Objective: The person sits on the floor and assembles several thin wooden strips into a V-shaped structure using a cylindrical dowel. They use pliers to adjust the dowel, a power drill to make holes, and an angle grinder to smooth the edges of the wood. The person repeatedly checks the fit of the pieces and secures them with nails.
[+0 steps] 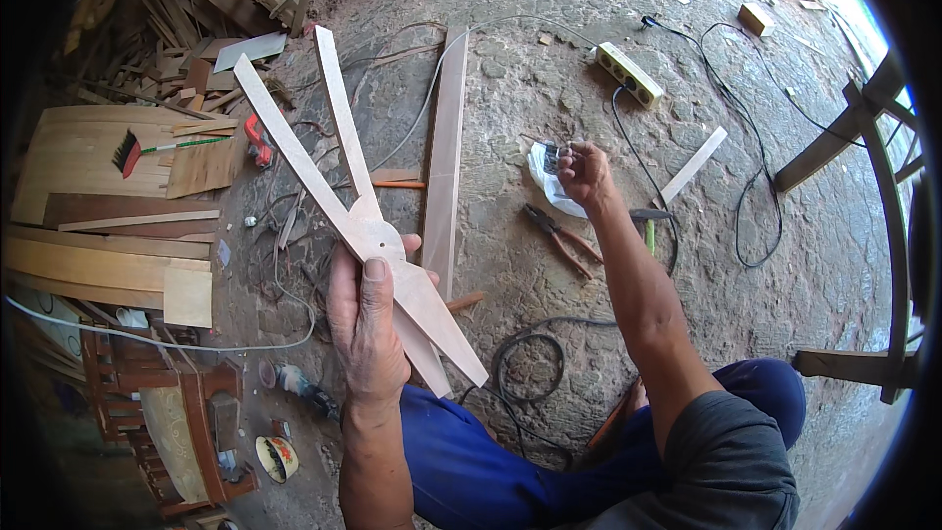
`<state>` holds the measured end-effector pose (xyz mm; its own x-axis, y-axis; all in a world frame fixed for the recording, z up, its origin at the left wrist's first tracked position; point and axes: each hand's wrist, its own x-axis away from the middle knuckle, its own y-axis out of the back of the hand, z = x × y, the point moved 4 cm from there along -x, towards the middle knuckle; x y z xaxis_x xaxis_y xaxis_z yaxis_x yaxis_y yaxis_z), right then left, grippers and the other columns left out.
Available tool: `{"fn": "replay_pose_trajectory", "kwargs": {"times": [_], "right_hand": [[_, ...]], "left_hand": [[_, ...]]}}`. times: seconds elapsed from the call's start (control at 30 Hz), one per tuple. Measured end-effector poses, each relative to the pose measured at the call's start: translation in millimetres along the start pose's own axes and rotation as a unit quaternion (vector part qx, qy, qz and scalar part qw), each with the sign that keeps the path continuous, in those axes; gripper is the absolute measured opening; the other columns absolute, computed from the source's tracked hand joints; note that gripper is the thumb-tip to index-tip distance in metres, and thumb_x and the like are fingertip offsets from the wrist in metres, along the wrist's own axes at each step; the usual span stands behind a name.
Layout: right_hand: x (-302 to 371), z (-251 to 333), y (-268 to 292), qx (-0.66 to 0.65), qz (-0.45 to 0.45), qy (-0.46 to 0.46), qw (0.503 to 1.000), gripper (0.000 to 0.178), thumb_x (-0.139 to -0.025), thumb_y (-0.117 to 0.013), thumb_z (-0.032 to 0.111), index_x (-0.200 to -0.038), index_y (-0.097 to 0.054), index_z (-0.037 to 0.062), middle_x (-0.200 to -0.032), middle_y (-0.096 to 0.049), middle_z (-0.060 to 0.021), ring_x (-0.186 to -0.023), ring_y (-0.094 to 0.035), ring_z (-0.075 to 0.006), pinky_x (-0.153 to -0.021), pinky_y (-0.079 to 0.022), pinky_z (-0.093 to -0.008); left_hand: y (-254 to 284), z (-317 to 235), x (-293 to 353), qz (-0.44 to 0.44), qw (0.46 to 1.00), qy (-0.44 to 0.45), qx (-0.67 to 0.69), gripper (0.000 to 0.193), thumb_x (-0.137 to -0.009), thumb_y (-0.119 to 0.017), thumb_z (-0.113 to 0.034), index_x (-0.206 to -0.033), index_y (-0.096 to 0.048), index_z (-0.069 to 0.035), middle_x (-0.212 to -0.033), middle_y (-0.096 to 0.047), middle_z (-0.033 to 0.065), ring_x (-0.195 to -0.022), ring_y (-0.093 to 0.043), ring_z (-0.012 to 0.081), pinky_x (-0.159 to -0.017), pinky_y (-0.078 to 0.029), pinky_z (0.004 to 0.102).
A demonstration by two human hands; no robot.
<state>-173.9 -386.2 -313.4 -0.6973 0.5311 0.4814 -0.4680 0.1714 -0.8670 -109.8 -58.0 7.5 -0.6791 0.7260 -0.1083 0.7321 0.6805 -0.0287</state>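
My left hand [371, 339] is closed around a large pair of wooden scissors-shaped pieces [420, 296], thumb on top near the joint. The two pale pieces cross there, and a small dark hole shows at the crossing. Their long narrow arms point up and to the left; the broad tapered ends point toward my lap. My right hand [585, 175] is reaching forward over a white plastic bag [557, 186] with something dark and shiny in it. Its fingers are curled together; what they pinch is too small to make out. Close by lie pliers [567, 238] with reddish handles.
A long plank [446, 157] lies on the rough floor, with a power strip [628, 76] beyond. Black cable [530, 368] coils before my legs. A hammer [650, 226] with a green handle lies beside my right forearm. Boards [108, 260] are stacked left; a wooden frame [873, 137] stands right.
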Motion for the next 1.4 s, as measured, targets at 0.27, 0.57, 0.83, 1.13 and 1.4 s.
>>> {"fn": "replay_pose_trajectory", "kwargs": {"times": [0.27,0.57,0.83,1.13,1.4], "right_hand": [[13.0,-10.4,-22.1,-0.038,0.05,-0.019,0.998,0.013,-0.091,-0.053,0.014,-0.081,-0.057,0.006,-0.068,-0.058,-0.005,-0.056,-0.054,-0.013,-0.043,-0.038,-0.0227],[0.6,34.1,12.4,0.786,-0.148,0.225,0.557,0.025,-0.086,-0.059,0.022,-0.094,-0.072,0.0017,-0.095,-0.072,-0.0257,-0.089,-0.071,-0.0421,-0.078,-0.056,-0.05],[-1.5,12.2,15.8,0.837,-0.142,0.319,0.422,0.02,-0.086,-0.061,0.021,-0.094,-0.077,0.0127,-0.095,-0.073,-0.0221,-0.093,-0.071,-0.0409,-0.082,-0.056,-0.0501],[-16.0,1.8,-0.1,0.871,-0.153,0.268,0.382,0.024,-0.086,-0.061,0.022,-0.104,-0.076,0.0149,-0.103,-0.074,-0.0202,-0.1,-0.071,-0.0392,-0.086,-0.056,-0.0493],[-19.9,-1.9,-9.2,0.847,-0.137,0.305,0.413,0.03,-0.09,-0.056,0.024,-0.111,-0.072,0.0112,-0.111,-0.069,-0.0231,-0.101,-0.07,-0.0419,-0.085,-0.055,-0.0513]], "left_hand": [[-2.0,-3.2,3.0,-0.002,1.0,-0.004,-0.002,0.038,-0.11,-0.05,-0.027,-0.141,-0.05,-0.005,-0.122,-0.066,0.0169,-0.089,-0.07,0.0201,-0.083,-0.061,0.0358],[1.8,-5.6,5.9,-0.008,1.0,0.003,0.01,0.038,-0.109,-0.051,-0.025,-0.142,-0.049,-0.006,-0.124,-0.066,0.0187,-0.094,-0.071,0.0201,-0.085,-0.061,0.0361],[2.4,1.6,0.2,-0.01,1.0,0.006,-0.02,0.045,-0.11,-0.047,-0.028,-0.146,-0.043,-0.001,-0.119,-0.066,0.0138,-0.088,-0.066,0.0144,-0.078,-0.058,0.0312],[12.3,8.1,-4.8,-0.001,1.0,0.004,-0.019,0.042,-0.11,-0.048,-0.025,-0.145,-0.046,-0.001,-0.121,-0.067,0.0183,-0.117,-0.063,0.0233,-0.088,-0.059,0.0336],[14.1,10.9,-6.6,-0.007,0.999,0.01,-0.052,0.05,-0.11,-0.046,-0.03,-0.149,-0.039,0.0,-0.119,-0.066,0.0166,-0.089,-0.067,0.0153,-0.079,-0.058,0.0322]]}}
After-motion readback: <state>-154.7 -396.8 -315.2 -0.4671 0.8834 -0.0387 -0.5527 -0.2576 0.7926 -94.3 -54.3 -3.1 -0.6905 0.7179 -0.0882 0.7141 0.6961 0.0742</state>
